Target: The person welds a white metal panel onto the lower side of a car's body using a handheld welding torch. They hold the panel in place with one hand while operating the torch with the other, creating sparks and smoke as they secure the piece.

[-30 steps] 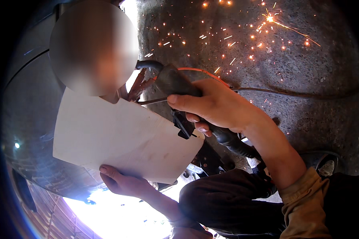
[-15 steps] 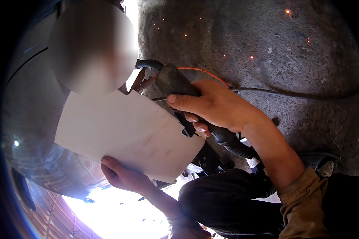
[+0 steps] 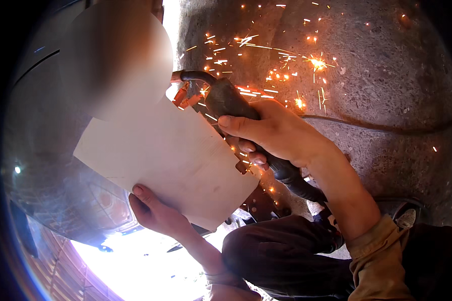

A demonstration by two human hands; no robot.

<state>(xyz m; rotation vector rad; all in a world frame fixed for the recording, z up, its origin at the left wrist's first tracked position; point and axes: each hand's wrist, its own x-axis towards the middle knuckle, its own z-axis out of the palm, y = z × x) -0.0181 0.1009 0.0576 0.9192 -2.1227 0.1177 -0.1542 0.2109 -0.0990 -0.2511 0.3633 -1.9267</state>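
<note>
A rough grey concrete floor [image 3: 386,100] filled the upper right of the view, speckled and pitted, with a thin dark cable [image 3: 386,128] running across it toward the right edge. To the left curved a big dull metal body [image 3: 45,165], its surface dim and reflective, bending away toward the lower left. In front of it, near the middle, a pale flat sheet [image 3: 171,160] was held tilted, its lower edge resting against the fingers of the left hand [image 3: 158,213], which came up from below and gripped that edge, the thumb on the near face and the rest of the fingers hidden behind the sheet. Below right sat the person's dark trouser leg [image 3: 286,256], and beside it a tan sleeve cuff [image 3: 381,256] on the right forearm. The right hand [image 3: 281,133] was wrapped firmly around the dark handle of a welding torch [image 3: 226,100], fingers curled closed on it, forefinger lying along the top. The torch lay just above the sheet's upper right edge, its bent neck pointing left toward the metal body, with orange fittings at the tip. Orange sparks [image 3: 286,65] were scattered above the torch across the floor, a few also falling under the hand.
</note>
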